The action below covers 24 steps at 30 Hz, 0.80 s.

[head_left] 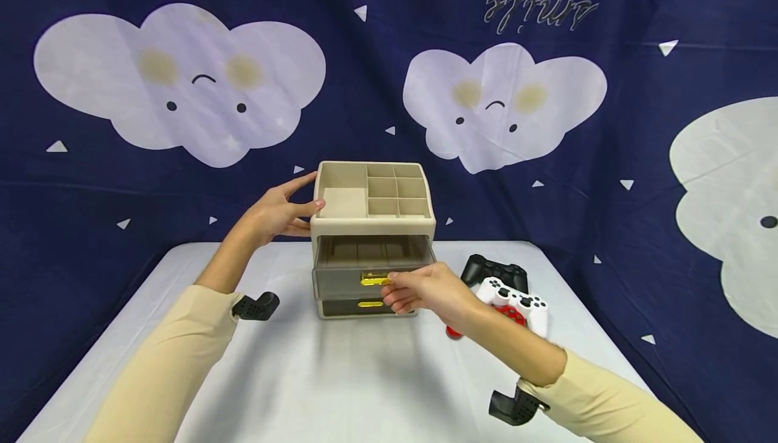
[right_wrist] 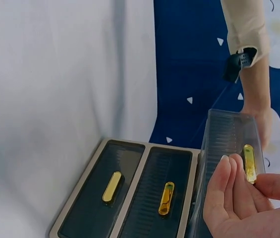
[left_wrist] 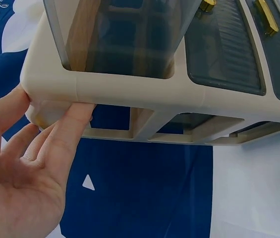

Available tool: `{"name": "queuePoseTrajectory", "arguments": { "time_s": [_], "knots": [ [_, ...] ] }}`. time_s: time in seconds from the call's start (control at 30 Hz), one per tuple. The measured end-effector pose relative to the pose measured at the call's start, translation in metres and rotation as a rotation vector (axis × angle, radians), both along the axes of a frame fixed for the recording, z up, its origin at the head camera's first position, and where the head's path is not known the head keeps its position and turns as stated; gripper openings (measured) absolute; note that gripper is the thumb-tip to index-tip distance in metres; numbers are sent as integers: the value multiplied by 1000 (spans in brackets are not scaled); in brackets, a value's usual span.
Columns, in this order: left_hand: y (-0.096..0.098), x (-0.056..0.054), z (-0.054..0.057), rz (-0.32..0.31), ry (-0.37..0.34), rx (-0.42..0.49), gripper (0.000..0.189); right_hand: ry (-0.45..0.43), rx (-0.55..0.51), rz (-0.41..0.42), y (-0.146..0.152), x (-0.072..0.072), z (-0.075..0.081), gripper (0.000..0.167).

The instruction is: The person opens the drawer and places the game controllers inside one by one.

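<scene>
A beige desktop drawer organizer [head_left: 373, 227] stands on the table with a divided tray in its top. Its clear top drawer [head_left: 335, 285] is pulled out and overlaps the middle one in the head view. My right hand [head_left: 428, 291] pinches that drawer's gold handle [right_wrist: 249, 163] between thumb and fingers. My left hand [head_left: 276, 213] grips the organizer's upper left side, thumb at the top edge. In the left wrist view, its fingers [left_wrist: 70, 134] reach to the side frame's opening. Two lower dark drawers [right_wrist: 157, 173] with gold handles are closed.
To the right of the organizer lie a black game controller [head_left: 495, 273] and a white one [head_left: 516, 304]. Red controller parts [head_left: 454, 333] show beneath, partly hidden by my right forearm. A dark blue cloud-print curtain [head_left: 365, 92] hangs behind the white table [head_left: 273, 375].
</scene>
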<state>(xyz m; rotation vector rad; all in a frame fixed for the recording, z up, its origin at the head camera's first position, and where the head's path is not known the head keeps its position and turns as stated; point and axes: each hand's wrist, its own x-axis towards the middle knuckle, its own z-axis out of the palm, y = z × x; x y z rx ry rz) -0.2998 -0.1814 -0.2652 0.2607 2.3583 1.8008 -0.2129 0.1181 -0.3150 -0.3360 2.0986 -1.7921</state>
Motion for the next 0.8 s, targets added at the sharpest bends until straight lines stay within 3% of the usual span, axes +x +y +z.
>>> {"name": "queuePoseTrajectory", "arguments": {
  "time_s": [0.5, 0.8],
  "knots": [
    [-1, 0, 2, -2, 6, -18, 79, 28, 32, 48, 3, 16, 4, 35],
    [0, 0, 1, -10, 7, -18, 79, -24, 72, 232, 15, 17, 10, 41]
  ]
}}
